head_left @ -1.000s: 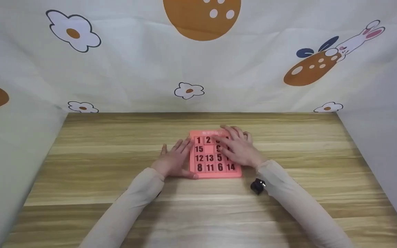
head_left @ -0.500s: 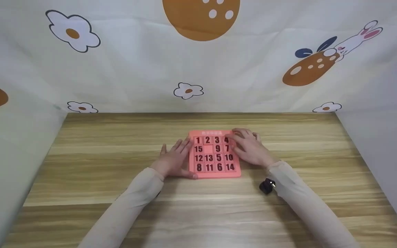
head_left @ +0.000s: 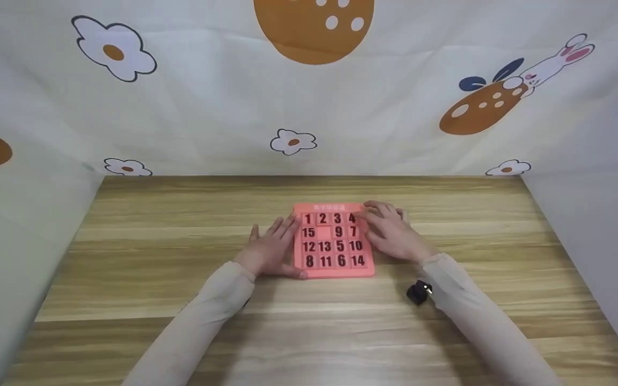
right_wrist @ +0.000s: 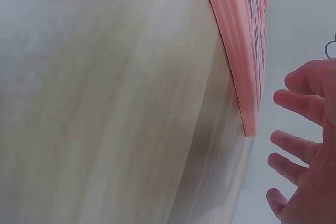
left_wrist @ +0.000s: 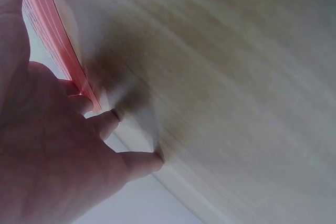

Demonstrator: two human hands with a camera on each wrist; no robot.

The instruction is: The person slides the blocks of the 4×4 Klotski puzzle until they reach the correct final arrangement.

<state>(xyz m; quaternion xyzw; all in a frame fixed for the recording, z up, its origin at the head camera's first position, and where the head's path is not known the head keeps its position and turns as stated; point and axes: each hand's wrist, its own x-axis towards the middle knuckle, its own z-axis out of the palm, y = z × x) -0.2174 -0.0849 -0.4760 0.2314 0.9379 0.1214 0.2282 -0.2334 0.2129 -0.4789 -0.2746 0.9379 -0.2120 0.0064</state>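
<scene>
A pink number sliding puzzle (head_left: 336, 274) lies flat on the wooden table, its top row reading 1, 2, 3, 4. In the second row a gap shows between tiles 15 (head_left: 308, 232) and 9 (head_left: 338, 231). My left hand (head_left: 270, 252) rests along the puzzle's left side, fingers spread, thumb at the near left corner; the left wrist view has two fingertips against the pink edge. Over the right edge, my right hand (head_left: 395, 233) hovers with loosely bent fingers near tiles 4 and 7. Seen from the right wrist, its fingers (right_wrist: 294, 145) hold nothing and stand apart from the frame.
Wood-grain table (head_left: 180, 209) surrounds the puzzle. A pale cloth wall (head_left: 207, 107) with flower and rabbit prints rises behind it, and further walls close in both sides. A small black device (head_left: 419, 292) sits by the right wrist.
My right hand has drawn back rightward from over the tiles to the puzzle's right edge, uncovering 3, 4, 9, 7 and 10. The left hand and the visible tiles have stayed put.
</scene>
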